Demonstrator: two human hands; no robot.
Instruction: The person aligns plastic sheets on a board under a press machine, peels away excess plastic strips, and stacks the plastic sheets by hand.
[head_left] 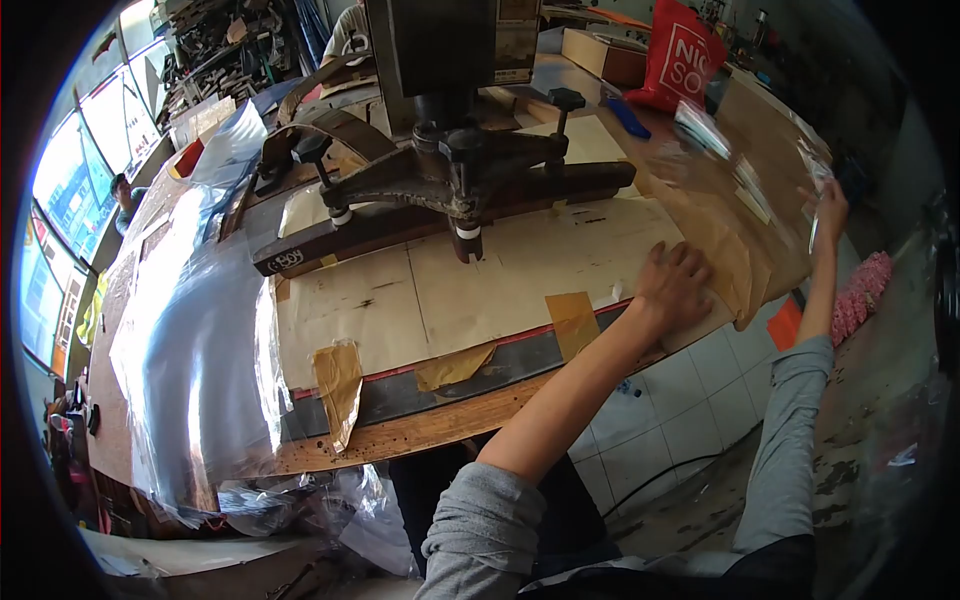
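Observation:
My left hand (675, 288) rests on the right end of the pale board (520, 270), its fingers bent and slightly apart, with brown paper (735, 255) just beyond them. Farther right, my right hand (828, 212) is raised at the table's edge, its fingers closed on a clear plastic sheet (812, 165) that is blurred. A dark metal press (450, 180) stands over the board, its long bar (300, 250) lying across the board's back part. Brown tape strips (340, 385) cross the board's front edge.
Large clear plastic sheets (190, 350) cover the table's left side. At the back right are a red bag (680, 55), a cardboard box (605, 55) and a blue object (628, 118). Another person (125, 200) is at the far left; part of one (345, 35) shows behind the press.

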